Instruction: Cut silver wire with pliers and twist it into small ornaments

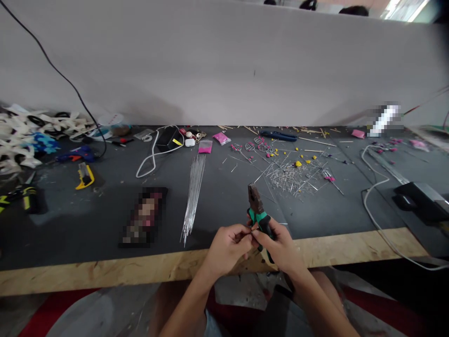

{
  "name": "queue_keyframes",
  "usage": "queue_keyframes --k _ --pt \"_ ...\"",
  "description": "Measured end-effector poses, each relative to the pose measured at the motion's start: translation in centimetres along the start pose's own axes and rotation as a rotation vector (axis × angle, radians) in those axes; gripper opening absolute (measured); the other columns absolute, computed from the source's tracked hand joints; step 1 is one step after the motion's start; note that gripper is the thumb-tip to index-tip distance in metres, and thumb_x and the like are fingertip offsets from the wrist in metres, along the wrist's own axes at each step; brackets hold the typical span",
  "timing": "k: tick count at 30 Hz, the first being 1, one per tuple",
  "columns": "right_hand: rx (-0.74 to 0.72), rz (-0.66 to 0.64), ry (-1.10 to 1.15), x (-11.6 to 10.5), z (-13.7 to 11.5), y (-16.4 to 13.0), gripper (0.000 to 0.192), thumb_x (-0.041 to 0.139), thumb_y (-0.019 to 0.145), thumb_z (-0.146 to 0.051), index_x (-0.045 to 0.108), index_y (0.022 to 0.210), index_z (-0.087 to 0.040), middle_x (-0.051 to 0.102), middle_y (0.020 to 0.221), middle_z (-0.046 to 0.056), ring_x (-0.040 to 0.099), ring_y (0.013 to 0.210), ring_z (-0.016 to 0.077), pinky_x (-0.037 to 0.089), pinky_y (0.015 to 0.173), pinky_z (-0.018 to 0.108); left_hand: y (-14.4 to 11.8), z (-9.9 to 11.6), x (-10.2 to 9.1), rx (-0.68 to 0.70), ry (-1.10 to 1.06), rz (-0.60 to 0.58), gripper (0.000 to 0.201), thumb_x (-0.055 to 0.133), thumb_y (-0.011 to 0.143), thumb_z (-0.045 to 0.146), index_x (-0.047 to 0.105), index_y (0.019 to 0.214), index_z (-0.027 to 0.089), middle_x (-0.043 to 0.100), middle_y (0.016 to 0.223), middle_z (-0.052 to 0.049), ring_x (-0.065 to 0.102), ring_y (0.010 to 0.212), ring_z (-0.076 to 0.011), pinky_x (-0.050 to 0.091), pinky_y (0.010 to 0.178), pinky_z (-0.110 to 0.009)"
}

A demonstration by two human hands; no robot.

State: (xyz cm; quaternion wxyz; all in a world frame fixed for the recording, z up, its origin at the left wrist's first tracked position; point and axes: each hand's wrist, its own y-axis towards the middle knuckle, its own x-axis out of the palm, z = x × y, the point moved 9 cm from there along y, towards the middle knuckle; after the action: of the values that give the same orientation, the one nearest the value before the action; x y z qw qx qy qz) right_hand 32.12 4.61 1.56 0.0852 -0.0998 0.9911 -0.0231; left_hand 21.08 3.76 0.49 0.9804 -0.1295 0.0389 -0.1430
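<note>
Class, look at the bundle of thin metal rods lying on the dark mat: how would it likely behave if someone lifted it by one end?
The rods look long and very thin, so they would probably sag and spring. They lie loose, untied and fanned at the near end, so they would likely splay or slip apart. Bare metal probably slides easily on the mat.

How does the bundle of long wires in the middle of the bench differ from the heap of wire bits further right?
The bundle of long wires lies straight and gathered, running away from the bench edge; the heap of wire bits is scattered and crisscrossed. The bundle's wires are long, the heap's pieces short. Yellow and pink bits mix into the heap; the bundle has none. Both are thin, silvery and lie on the dark mat.
</note>
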Motion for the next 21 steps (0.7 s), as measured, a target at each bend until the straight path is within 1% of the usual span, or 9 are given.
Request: queue_keyframes --k 4,9,16,21 --pt "-0.003 -0.004 -0.003 0.16 0.07 -0.05 0.008 0.055 0.08 -0.023 0.06 0.085 -0.019 0.062 0.078 -0.001 0.055 0.071 0.0136 0.044 0.068 0.022 0.0 -0.27 0.06 -0.02 -0.039 -0.009 0.016 0.051 0.075 0.025 0.061 0.067 0.015 0.053 0.046 0.005 0.048 0.041 -0.0076 0.037 0.046 -0.018" --pt "0.019 -0.005 0.018 0.3 0.46 0.0 0.01 0.055 0.08 -0.024 0.06 0.087 -0.019 0.061 0.076 -0.001 0.054 0.066 0.0128 0.044 0.066 0.023 -0.1 -0.08 0.28 -0.033 -0.079 -0.051 0.017 0.052 0.075 0.025 0.061 0.066 0.014 0.057 0.048 0.003 0.052 0.043 -0.0087 0.038 0.047 -0.019" --pt "0.039 0.003 0.013 0.25 0.6 0.01 0.012 0.055 0.079 -0.027 0.06 0.086 -0.019 0.062 0.079 0.001 0.056 0.072 0.0156 0.046 0.071 0.025 0.0 -0.34 0.48 -0.029 -0.105 -0.076 0.016 0.052 0.075 0.024 0.06 0.066 0.015 0.061 0.053 0.001 0.055 0.047 -0.01 0.039 0.049 -0.02" --pt "0.035 0.011 0.031 0.19 0.62 -0.14 0.011 0.054 0.079 -0.027 0.06 0.083 -0.019 0.062 0.075 -0.001 0.055 0.067 0.0146 0.046 0.067 0.024 0.03 -0.21 0.41 -0.015 -0.077 -0.052 0.017 0.05 0.076 0.023 0.06 0.065 0.016 0.061 0.053 0.002 0.056 0.048 -0.0102 0.04 0.051 -0.021"
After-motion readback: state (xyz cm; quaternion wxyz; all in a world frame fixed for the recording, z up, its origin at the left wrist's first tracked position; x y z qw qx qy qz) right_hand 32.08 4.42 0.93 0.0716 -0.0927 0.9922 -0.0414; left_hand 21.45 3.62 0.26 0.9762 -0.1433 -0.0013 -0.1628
